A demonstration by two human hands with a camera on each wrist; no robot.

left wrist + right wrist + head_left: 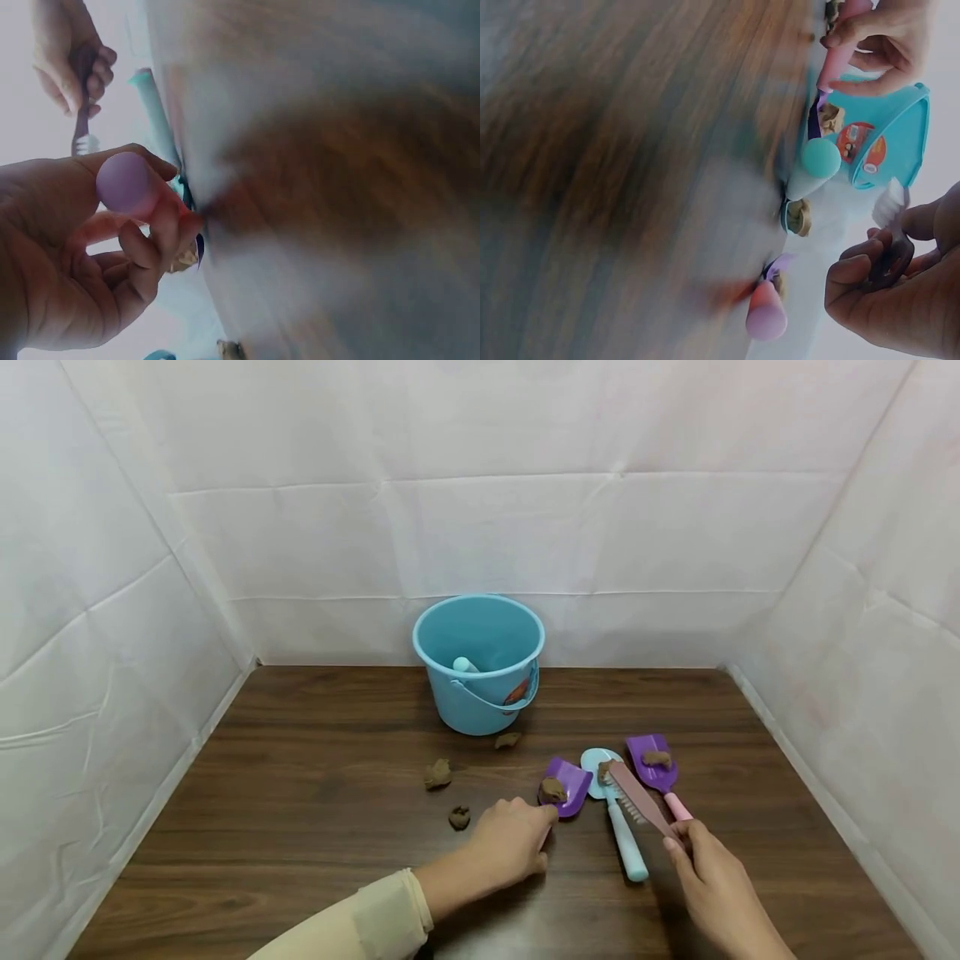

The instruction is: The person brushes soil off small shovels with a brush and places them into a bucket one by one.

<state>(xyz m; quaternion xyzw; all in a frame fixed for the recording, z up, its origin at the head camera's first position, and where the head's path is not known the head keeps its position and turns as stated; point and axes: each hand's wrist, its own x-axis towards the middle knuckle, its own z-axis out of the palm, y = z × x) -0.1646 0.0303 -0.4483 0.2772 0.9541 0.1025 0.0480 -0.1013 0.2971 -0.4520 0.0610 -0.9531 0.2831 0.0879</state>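
My left hand point(501, 842) grips the pink handle point(124, 184) of a toy shovel, whose purple scoop point(576, 783) carries a brown crumpled lump point(552, 791). In my right hand point(716, 883) is a pinkish brush point(639, 795) with pale bristles. The brush head overlaps the brown lump point(604, 771) on a light blue shovel point(626, 847), bristles facing down and left. That shovel lies between the two hands, its handle toward me. Just beyond the right hand, a second purple shovel point(647, 745) with a pink handle bears another brown lump point(657, 760).
A blue bucket point(450, 697) stands at the back middle, its handle hanging down in front. Inside it shows a light blue rod end point(464, 665). Brown lumps point(438, 774) lie on the wooden table point(300, 827) left of the shovels. White sheeting point(487, 535) encloses the back and sides.
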